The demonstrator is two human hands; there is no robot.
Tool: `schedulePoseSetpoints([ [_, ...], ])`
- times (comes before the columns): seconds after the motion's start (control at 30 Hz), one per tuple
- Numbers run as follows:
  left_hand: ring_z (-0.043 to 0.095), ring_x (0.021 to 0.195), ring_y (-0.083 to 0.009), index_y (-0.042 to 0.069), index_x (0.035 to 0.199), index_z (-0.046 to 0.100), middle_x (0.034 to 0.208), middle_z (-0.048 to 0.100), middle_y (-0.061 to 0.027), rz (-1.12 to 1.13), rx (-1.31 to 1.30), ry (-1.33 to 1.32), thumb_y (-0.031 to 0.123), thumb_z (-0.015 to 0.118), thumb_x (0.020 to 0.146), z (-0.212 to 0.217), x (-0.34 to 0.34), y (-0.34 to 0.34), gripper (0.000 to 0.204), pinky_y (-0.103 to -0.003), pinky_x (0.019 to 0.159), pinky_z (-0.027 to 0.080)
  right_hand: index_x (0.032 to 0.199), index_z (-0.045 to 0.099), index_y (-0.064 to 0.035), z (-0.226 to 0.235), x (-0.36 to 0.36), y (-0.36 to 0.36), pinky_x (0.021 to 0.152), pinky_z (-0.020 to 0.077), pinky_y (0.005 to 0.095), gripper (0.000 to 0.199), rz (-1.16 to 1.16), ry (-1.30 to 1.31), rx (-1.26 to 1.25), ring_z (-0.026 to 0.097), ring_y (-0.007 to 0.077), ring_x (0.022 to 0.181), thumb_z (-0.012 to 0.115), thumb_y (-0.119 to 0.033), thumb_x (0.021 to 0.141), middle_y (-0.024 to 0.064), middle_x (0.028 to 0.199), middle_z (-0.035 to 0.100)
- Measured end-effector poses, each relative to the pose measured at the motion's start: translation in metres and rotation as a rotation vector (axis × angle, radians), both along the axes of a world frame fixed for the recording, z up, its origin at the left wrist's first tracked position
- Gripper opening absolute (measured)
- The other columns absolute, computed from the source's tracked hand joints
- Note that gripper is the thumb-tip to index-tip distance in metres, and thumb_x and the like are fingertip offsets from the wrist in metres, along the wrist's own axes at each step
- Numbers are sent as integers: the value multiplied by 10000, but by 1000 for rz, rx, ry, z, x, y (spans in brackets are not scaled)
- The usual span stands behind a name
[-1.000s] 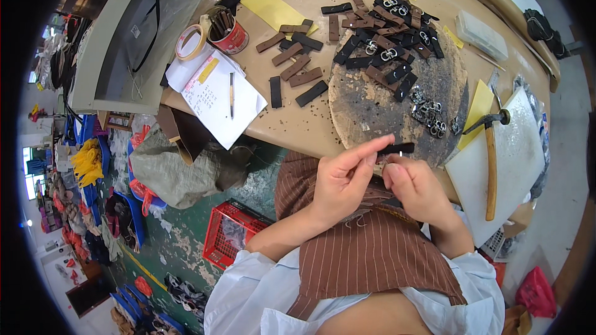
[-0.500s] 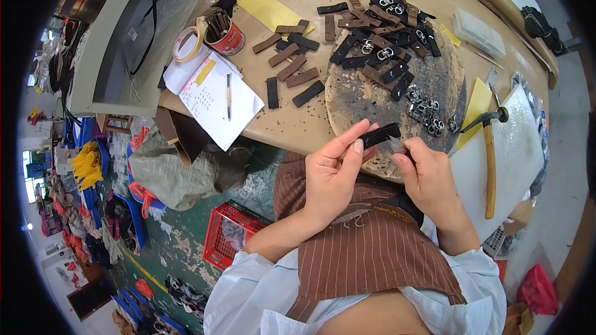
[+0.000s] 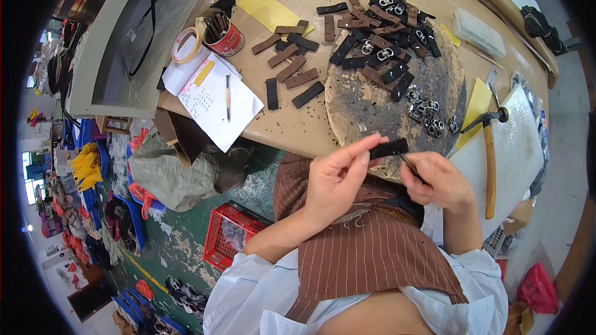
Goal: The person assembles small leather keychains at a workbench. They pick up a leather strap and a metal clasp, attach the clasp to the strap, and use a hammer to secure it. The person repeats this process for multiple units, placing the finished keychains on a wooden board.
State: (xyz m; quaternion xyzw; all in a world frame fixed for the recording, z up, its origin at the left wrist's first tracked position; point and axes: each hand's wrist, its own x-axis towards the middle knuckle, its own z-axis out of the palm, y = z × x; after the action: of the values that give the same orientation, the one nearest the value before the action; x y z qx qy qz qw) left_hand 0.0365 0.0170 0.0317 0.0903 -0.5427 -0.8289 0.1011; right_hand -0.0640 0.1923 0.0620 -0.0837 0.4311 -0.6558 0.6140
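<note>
Above the near edge of a round worn block [image 3: 347,108], my left hand [image 3: 335,183] pinches a short black strap [image 3: 392,147] between thumb and fingers. Closed around a thin dark metal tool [image 3: 410,166], my right hand [image 3: 439,180] holds its tip at the strap's right end; the tool's exact kind is hidden by the fingers. Across the far part of the block lies a heap of black and brown straps [image 3: 388,28], some with silver rings. Loose metal clasps [image 3: 425,111] rest on the block's right side.
Several loose straps [image 3: 288,68] lie left of the block. A red tin [image 3: 228,40], a tape roll [image 3: 186,45] and a notebook with a pen [image 3: 214,102] stand farther left. At right are a hammer [image 3: 490,167] and a white board [image 3: 518,149]. A red crate [image 3: 220,242] sits below.
The strap has shifted slightly right and down, its face turned. My right hand has moved a little right and down and rotated, so the tool now shows as a thin dark shape.
</note>
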Motion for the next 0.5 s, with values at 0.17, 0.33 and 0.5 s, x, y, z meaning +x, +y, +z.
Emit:
schedulePoseSetpoints([
  [0.17,552,1001,-124,-21,1186,522,1138,575,-119,-43,42,-45,18,434,916,2,-3,-1,287,-257,864,473,825,515,-18,-6,7,-16,538,326,170,185,-410,769,169,394,11,615,585,-186,861,-63,668,455],
  [0.33,549,1052,-184,-32,1187,507,1139,565,-154,-97,9,-53,27,430,921,1,-2,0,283,-305,894,482,801,543,-28,-1,6,-27,551,339,185,155,-263,491,167,396,6,655,599,-163,854,-80,724,482],
  [0.5,574,1005,-172,-23,1189,508,1134,568,-144,-222,259,-292,21,480,899,1,-6,-11,295,-294,883,490,690,495,10,-6,10,-25,445,334,256,179,-223,1154,251,383,100,476,615,-77,790,90,538,445],
])
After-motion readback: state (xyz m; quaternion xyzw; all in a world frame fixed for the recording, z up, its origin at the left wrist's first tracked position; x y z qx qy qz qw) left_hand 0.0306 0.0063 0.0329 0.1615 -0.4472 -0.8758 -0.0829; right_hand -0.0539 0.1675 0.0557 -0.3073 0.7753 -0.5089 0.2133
